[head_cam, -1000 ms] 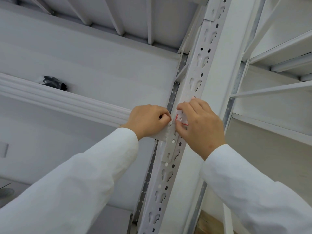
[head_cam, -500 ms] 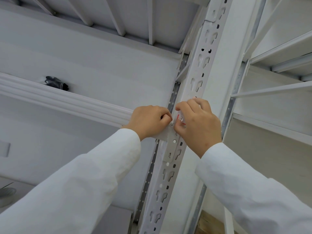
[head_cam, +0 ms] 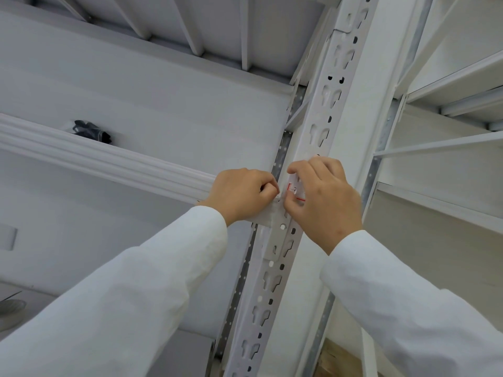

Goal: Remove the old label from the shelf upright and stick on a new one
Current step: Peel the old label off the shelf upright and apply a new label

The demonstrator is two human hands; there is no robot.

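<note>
At frame centre, a small red-edged white label (head_cam: 294, 190) on the white slotted steel upright (head_cam: 324, 110) is seemingly pinched by the curled right hand (head_cam: 322, 198); the left hand (head_cam: 239, 195) is fisted beside it, its grasp unclear.

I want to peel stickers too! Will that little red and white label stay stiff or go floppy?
Probably floppy: the label looks paper-thin against the upright. It likely weighs almost nothing, being small beside the right hand. It may tear or curl.

Both hands on label at upright
My right hand (head_cam: 324, 197) pinches red-edged label (head_cam: 294, 190) on shelf upright (head_cam: 275, 270); left hand (head_cam: 241, 195) curled beside it.
</note>
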